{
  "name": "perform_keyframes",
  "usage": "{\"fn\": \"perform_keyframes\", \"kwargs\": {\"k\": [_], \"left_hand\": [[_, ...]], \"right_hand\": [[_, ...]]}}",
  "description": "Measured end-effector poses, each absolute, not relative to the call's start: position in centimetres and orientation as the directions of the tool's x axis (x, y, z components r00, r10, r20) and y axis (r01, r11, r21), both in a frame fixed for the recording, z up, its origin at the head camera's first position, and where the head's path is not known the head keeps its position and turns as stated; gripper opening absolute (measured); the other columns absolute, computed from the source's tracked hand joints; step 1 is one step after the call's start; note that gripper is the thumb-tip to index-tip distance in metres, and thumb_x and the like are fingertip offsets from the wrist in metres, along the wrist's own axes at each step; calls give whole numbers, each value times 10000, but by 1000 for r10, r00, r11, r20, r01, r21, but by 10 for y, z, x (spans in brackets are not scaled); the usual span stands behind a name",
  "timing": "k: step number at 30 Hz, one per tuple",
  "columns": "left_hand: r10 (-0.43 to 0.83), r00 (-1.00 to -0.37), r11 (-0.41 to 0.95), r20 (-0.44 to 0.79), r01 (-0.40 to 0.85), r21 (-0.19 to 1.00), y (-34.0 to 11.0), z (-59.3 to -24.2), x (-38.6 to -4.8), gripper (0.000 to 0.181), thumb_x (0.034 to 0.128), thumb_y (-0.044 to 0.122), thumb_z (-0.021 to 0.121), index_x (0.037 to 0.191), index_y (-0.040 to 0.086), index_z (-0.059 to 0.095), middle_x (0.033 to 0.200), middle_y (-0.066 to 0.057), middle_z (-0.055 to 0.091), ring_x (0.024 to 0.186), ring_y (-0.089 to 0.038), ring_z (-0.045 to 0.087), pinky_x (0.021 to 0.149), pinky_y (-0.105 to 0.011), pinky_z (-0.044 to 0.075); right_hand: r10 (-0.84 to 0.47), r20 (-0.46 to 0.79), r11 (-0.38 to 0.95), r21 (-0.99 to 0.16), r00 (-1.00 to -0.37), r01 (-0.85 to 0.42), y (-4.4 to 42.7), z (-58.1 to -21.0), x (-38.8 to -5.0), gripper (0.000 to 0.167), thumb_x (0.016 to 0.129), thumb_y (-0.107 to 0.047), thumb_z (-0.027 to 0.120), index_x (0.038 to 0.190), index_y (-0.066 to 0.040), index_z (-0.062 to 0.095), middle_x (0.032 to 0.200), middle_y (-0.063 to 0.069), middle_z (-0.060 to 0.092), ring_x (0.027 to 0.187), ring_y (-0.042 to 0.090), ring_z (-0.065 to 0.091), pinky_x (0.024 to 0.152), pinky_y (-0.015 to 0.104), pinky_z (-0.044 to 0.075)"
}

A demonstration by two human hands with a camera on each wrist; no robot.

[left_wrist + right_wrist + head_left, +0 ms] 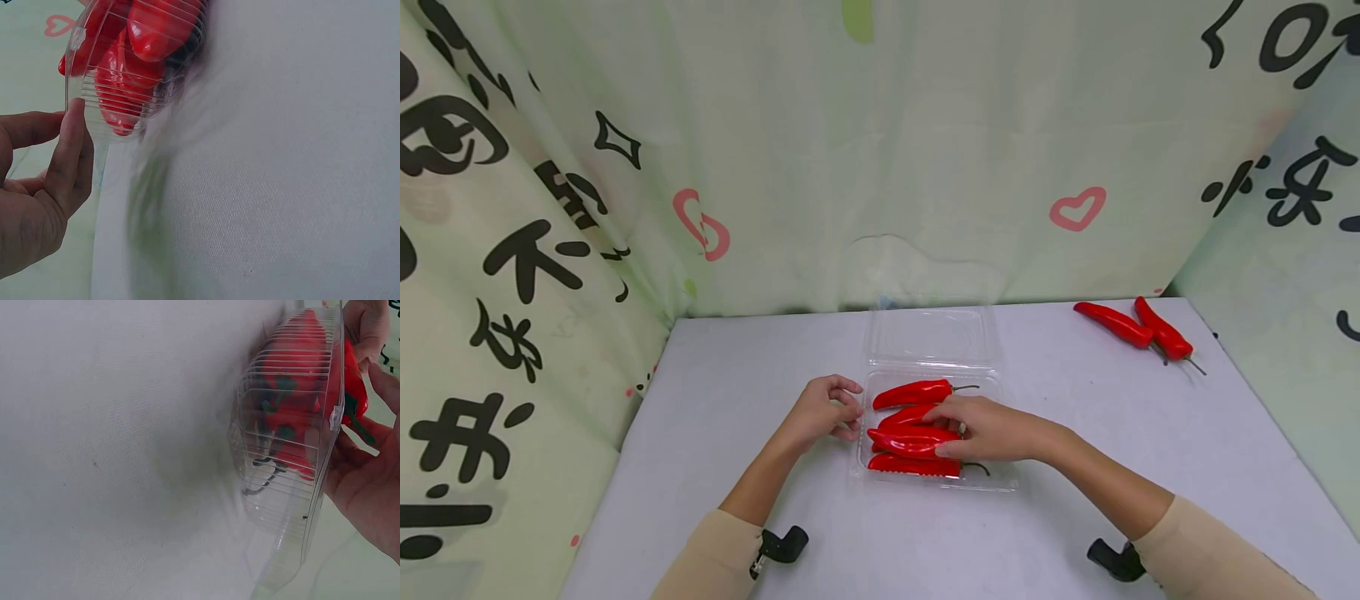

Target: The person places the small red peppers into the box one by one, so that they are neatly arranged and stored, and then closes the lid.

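Note:
A clear plastic clamshell box point(1000, 392) lies with its lid point(934, 337) folded back toward the curtain. Several red chili peppers point(913, 393) lie side by side in it, stems to the right. My left hand point(826, 410) is at the box's left edge, and its fingertips pinch the rim point(74, 81). Over the box, my right hand point(992, 427) holds the stem end of a red chili pepper point(904, 440) between thumb and fingers. That pepper's green stem point(359, 428) shows above the rim in the right wrist view. My right fingers hide parts of the peppers beneath.
Two more red chili peppers point(1161, 329) lie crossed at the back right of the white table point(737, 350). A printed curtain point(880, 167) hangs along the back and both sides. Black wrist mounts point(784, 544) sit at both sleeves.

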State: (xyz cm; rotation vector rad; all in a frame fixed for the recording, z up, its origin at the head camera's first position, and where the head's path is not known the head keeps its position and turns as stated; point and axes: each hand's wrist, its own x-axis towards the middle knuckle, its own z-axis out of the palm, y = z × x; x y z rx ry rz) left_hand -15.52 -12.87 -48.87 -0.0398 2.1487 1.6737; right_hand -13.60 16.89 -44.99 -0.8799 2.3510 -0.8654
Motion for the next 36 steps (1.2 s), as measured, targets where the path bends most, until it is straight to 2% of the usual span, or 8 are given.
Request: {"fn": "perform_keyframes", "kwargs": {"k": [8, 17, 31, 36], "left_hand": [[223, -914, 279, -339, -273, 921, -128, -489, -157, 312, 933, 15, 715, 1226, -14, 611, 909, -136, 656, 652, -182, 707, 610, -320, 639], [215, -918, 292, -333, -265, 919, -128, -489, -157, 315, 932, 41, 732, 1222, -9, 620, 913, -136, 666, 658, -178, 698, 603, -314, 636], [219, -917, 303, -333, -261, 917, -128, -490, -157, 325, 931, 57, 743, 1223, -10, 617, 897, -130, 657, 642, -173, 695, 597, -304, 632], [220, -917, 301, -333, -261, 917, -128, -488, -156, 324, 932, 53, 741, 1224, -14, 616, 897, -129, 655, 642, -171, 692, 594, -303, 631]], "right_hand": [[-664, -117, 568, -720, -738, -397, 182, -446, -140, 512, 966, -286, 729, 1387, -32, 586, 1196, 67, 680, 1039, 147, 642, 828, 215, 593], [-568, -31, 589, -714, -822, -380, 201, -440, -145, 500, 976, -190, 710, 1432, -52, 558, 1245, 92, 670, 1078, 176, 658, 880, 259, 608], [-427, 33, 673, -656, -904, -342, 241, -443, -154, 508, 993, -230, 693, 1452, -76, 538, 1290, 130, 669, 1109, 226, 670, 922, 319, 616], [-350, 40, 705, -646, -936, -292, 262, -448, -163, 535, 996, -258, 692, 1465, -65, 519, 1352, 142, 639, 1152, 286, 663, 888, 144, 551]]}}
